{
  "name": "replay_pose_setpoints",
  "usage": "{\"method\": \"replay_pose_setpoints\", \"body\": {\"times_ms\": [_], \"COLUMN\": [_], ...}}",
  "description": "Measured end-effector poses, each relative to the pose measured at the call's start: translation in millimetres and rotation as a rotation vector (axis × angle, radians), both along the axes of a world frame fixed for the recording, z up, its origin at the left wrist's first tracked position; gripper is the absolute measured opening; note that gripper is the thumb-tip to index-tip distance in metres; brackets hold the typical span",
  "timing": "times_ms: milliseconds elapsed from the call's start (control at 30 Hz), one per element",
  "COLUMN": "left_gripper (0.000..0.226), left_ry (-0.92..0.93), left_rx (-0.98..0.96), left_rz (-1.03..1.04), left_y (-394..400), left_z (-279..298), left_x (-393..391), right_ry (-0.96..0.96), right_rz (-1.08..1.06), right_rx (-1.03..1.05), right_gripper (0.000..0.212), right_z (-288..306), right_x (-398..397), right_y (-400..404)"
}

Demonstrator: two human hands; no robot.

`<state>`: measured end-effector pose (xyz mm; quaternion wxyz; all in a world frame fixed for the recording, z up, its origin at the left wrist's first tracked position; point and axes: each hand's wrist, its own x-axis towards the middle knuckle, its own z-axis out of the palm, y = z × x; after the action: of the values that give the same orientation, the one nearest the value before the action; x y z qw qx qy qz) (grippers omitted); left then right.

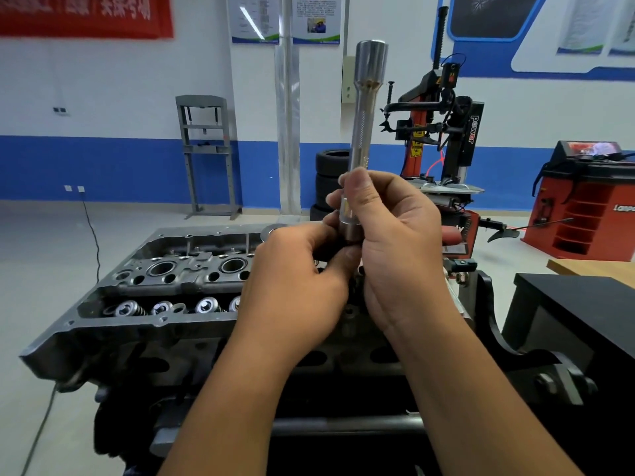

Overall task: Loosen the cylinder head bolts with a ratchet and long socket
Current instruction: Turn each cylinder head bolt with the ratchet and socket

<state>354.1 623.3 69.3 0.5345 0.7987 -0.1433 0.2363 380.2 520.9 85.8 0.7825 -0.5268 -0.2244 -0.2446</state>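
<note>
My right hand [388, 235] wraps the long socket [366, 132] near its base, its axis upright, wide end toward frame top, while my left hand [302, 280] pinches something dark below it above the cylinder head [154, 286].

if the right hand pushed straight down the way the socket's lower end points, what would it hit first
Probably the left hand: its fingers sit right under the long socket that the right hand grips upright. Below them lies the cylinder head. Depth is hard to judge from this single view.
</note>
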Motion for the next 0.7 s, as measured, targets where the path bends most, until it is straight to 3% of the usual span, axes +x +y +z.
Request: {"method": "replay_pose_setpoints", "body": {"times_ms": [133, 300, 400, 533, 700], "left_gripper": [0.031, 0.023, 0.027, 0.012, 0.018], "left_ry": [-0.002, -0.042, -0.001, 0.026, -0.026], "left_rx": [-0.018, -0.010, 0.003, 0.001, -0.019], "left_rz": [0.052, 0.188, 0.083, -0.009, 0.177], "left_y": [-0.4, -2.4, -1.3, 2.9, -1.4], "left_z": [-1.7, -5.8, -2.0, -0.7, -6.4], "left_x": [1.8, 4.6, 3.3, 4.3, 5.9], "right_ry": [0.033, -0.009, -0.033, -0.002, 0.003], "right_rz": [0.072, -0.004, -0.016, 0.029, 0.021], "right_rx": [-0.020, 0.001, -0.030, -0.017, -0.007], "right_gripper": [0.023, 0.010, 0.013, 0.023, 0.013], "right_z": [0.2, 0.9, -1.1, -0.1, 0.6], "right_x": [0.1, -0.7, 0.7, 1.2, 0.6], "right_y": [0.2, -1.3, -1.0, -0.8, -0.8]}}
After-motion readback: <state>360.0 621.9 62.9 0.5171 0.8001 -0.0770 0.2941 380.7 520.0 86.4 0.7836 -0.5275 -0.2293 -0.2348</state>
